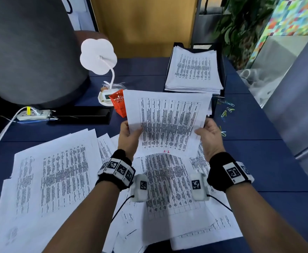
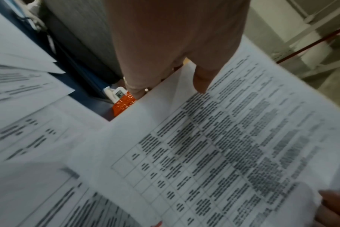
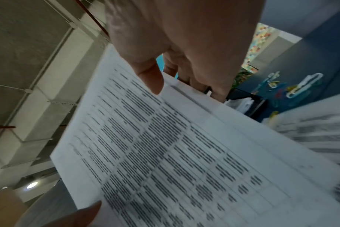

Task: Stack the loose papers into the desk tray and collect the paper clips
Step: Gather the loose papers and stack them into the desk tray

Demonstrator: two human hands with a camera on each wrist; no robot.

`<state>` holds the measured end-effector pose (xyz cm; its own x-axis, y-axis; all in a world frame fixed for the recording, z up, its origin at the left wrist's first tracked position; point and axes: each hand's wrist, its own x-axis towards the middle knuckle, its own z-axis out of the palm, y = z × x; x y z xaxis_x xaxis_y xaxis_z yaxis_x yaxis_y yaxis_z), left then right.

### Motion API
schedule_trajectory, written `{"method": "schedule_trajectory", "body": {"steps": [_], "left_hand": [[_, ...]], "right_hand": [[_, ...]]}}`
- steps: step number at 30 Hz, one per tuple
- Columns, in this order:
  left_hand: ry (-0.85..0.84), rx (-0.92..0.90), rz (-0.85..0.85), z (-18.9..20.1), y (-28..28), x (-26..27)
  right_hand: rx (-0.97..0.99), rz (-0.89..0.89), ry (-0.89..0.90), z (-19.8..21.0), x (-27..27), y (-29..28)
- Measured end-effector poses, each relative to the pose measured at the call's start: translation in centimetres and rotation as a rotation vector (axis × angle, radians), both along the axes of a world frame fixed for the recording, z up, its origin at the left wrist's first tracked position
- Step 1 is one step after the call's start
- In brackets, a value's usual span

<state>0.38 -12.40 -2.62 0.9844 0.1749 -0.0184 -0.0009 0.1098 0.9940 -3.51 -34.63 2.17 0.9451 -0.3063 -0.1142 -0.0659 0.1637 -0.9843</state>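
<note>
I hold a printed sheet of paper [image 1: 166, 123] up above the desk with both hands. My left hand [image 1: 129, 133] pinches its left edge, thumb on the printed face [image 2: 201, 79]. My right hand [image 1: 209, 133] pinches the right edge, thumb on top [image 3: 151, 79]. Several loose printed papers [image 1: 58, 172] lie spread over the near desk under my arms. The black desk tray [image 1: 222, 83] stands at the back right with a stack of papers [image 1: 193, 70] in it. Several coloured paper clips [image 1: 226, 106] lie scattered on the blue desk right of the tray, also seen in the right wrist view [image 3: 301, 86].
An orange mesh cup [image 1: 118, 103] stands just left of the held sheet, beside a white flower-shaped lamp [image 1: 98, 57]. A large grey cylinder [image 1: 29, 48] and a power strip [image 1: 34, 115] fill the back left. A grey cabinet [image 1: 299, 106] borders the desk's right edge.
</note>
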Motion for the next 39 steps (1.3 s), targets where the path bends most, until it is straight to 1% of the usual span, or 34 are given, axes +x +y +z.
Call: {"method": "schedule_trajectory", "body": {"steps": [3, 5, 7, 10, 12, 15, 18, 19, 21, 23, 24, 26, 28, 31, 35, 37, 39], "left_hand": [[0.141, -0.029, -0.103, -1.2, -0.7, 0.1], [0.170, -0.006, -0.149, -1.9, -1.2, 0.2], [0.157, 0.006, -0.135, -2.1, -1.7, 0.2], [0.075, 0.045, -0.086, -2.0, -2.1, 0.1], [0.048, 0.053, -0.082, -1.9, -2.3, 0.3], [0.060, 0.036, -0.075, -2.2, -2.3, 0.7], [0.108, 0.093, -0.063, -2.7, -2.0, 0.8], [0.136, 0.128, -0.070, -3.1, -2.0, 0.8], [0.191, 0.200, -0.083, -3.7, -1.8, 0.8], [0.215, 0.228, -0.078, -4.1, -1.7, 0.9], [0.213, 0.237, -0.072, -4.2, -1.7, 1.1], [0.199, 0.256, -0.065, -3.8, -2.0, 1.3], [0.188, 0.260, -0.087, -3.4, -2.3, 1.7], [0.148, 0.265, -0.137, -2.2, -3.1, 2.4], [0.130, 0.225, -0.163, -0.4, -4.4, 3.7], [0.144, 0.284, -0.171, 0.0, -5.1, 4.3], [0.186, 0.338, -0.228, 0.4, -6.0, 4.8]], "right_hand": [[-0.013, 0.021, 0.108, -1.4, 0.0, 0.3], [-0.041, 0.017, 0.174, -2.1, 0.1, 0.5], [-0.070, 0.000, 0.201, -2.6, 0.3, 0.7], [-0.062, -0.042, 0.199, -2.8, 0.6, 0.8], [-0.087, -0.060, 0.172, -2.8, 1.0, 0.6], [-0.145, -0.042, 0.143, -2.7, 0.9, 0.4], [-0.174, -0.054, 0.134, -4.1, 0.9, -0.1], [-0.187, -0.033, 0.159, -4.8, 0.8, -0.2], [-0.238, 0.067, 0.240, -6.5, 0.4, -0.6], [-0.296, 0.155, 0.342, -8.1, 0.0, -1.0], [-0.326, 0.181, 0.378, -8.9, -0.3, -1.2], [-0.339, 0.178, 0.401, -9.9, -0.7, -1.5], [-0.266, 0.136, 0.386, -10.0, -0.7, -1.6], [-0.151, 0.068, 0.339, -9.0, -0.4, -2.0], [-0.147, -0.048, 0.268, -7.8, 0.6, -3.0], [-0.133, -0.071, 0.255, -7.2, 1.4, -3.7], [-0.130, -0.084, 0.239, -6.2, 2.2, -4.3]]}}
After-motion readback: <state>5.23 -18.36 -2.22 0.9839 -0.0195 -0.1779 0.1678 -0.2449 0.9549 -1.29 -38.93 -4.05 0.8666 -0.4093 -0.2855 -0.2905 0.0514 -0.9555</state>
